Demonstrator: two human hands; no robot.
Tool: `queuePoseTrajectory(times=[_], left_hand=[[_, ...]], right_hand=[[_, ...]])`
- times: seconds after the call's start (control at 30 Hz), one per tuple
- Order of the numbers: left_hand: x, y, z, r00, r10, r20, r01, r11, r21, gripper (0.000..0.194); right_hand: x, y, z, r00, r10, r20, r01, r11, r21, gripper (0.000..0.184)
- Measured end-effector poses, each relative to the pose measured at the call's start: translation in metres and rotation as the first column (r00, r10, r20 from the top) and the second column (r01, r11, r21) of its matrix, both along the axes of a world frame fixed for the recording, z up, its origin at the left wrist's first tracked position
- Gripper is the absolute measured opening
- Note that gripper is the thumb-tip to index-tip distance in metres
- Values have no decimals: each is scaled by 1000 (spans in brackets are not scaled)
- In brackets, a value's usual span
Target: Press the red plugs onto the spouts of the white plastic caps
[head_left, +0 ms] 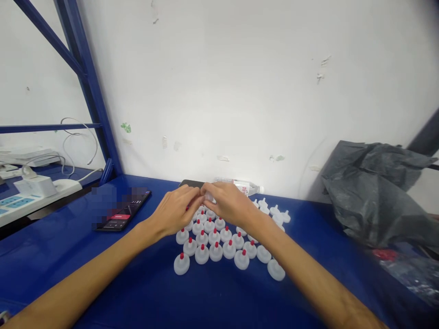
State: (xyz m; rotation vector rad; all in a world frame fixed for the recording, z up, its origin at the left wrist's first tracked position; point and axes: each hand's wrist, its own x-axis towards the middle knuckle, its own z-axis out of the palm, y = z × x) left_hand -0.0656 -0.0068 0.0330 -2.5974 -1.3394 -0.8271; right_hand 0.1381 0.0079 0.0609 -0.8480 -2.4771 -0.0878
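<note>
My left hand (174,208) and my right hand (228,201) meet above a group of white plastic pieces. My right hand's bent fingers hold a translucent white plastic cap (210,197), mostly hidden by them. At that cap, my left hand's fingertips are pinched together; what sits between them is hidden. Below stand several round white caps with red tips (202,254) on their spouts, loosely in rows. Beyond my right wrist are several white caps with bare spouts (275,211).
A clear bottle (254,188) lies along the wall, near a dark flat object (192,183). To the left are a phone (125,212) and a white power strip (65,188). A grey plastic bag (366,192) and a bag with red pieces (386,254) lie right on the blue table (212,301).
</note>
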Motion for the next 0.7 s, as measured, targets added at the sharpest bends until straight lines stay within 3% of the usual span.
queuePoseTrajectory(times=[0.17,0.33,0.43,0.5,0.6,0.7], left_hand=[[1,4,-3,998,-17,53,17,1000,-7,37],[6,8,-4,932,-48,360,137,964,-226,42],[6,7,0,836,-3,548,188,941,-282,43],[2,8,4,798,38,602,145,957,-253,42],[-5,13,6,845,106,524,-9,983,-185,40],[-14,23,-1,938,241,250,-212,968,-136,37]], right_hand=[[1,3,-3,999,9,44,-12,997,73,20],[1,9,-2,992,-50,115,30,985,171,19],[13,15,2,979,-168,120,147,976,163,18],[27,21,2,955,-282,92,271,956,114,18],[44,30,-2,927,-372,50,371,928,25,21],[48,36,-10,922,-383,58,385,922,-32,19]])
